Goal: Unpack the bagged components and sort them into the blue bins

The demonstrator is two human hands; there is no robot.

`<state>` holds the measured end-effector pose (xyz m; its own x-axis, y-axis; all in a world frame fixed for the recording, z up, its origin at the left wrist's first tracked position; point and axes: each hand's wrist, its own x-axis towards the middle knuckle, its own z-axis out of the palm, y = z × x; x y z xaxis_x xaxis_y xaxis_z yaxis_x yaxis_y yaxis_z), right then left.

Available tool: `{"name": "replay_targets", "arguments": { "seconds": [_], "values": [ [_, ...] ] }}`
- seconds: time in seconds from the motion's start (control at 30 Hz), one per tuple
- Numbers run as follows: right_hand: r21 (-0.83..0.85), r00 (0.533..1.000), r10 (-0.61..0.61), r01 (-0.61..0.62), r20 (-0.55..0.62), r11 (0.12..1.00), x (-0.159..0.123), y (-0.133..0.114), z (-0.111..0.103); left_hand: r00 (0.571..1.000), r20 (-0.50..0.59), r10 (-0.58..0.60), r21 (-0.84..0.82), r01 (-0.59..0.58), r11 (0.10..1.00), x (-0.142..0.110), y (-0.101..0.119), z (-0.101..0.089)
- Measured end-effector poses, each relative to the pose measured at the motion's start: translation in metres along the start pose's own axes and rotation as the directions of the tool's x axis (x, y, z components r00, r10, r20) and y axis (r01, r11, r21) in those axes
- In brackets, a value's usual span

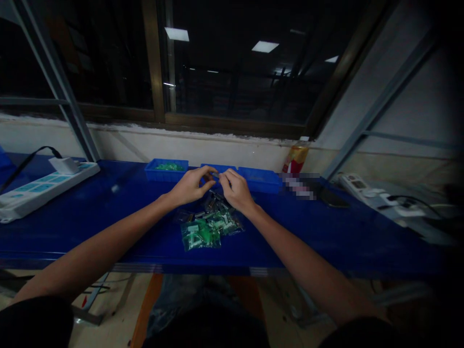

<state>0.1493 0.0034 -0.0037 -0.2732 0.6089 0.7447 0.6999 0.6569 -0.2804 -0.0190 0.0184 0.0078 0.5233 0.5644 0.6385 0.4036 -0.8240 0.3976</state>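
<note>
Small grey piece (pixel 216 174) sits between the two hands, right at the fingertips, raised over the blue tabletop (pixel 145 237). Right hand (pixel 235 188): fingers curled, thumb and index pinching it. Left hand (pixel 192 186): thumb and index curved with a gap between, index tip next to the piece; can't tell if it's gripping too. Piece too small to identify further. Clear plastic packets (pixel 201 234), some with green contents, piled just below the hands, nearer the body. Blue tray (pixel 166 177) with green contents beyond the left hand.
</note>
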Motion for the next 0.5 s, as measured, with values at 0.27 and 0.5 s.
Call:
{"name": "replay_targets", "arguments": {
  "seconds": [0.27, 0.5],
  "values": [
    [0.108, 1.0, 0.005, -0.007, 0.017, 0.994, -0.006, -0.004, -0.003, 0.997, -0.072, 0.005, 0.128, 0.004, 0.992, -0.005, 0.008, 0.003],
    [0.049, 0.992, -0.059, 0.054, 0.11, 0.997, -0.008, -0.004, -0.002, 0.979, 0.067, -0.193, 0.023, 0.192, 0.981, -0.006, -0.004, 0.004]
  ]
}}
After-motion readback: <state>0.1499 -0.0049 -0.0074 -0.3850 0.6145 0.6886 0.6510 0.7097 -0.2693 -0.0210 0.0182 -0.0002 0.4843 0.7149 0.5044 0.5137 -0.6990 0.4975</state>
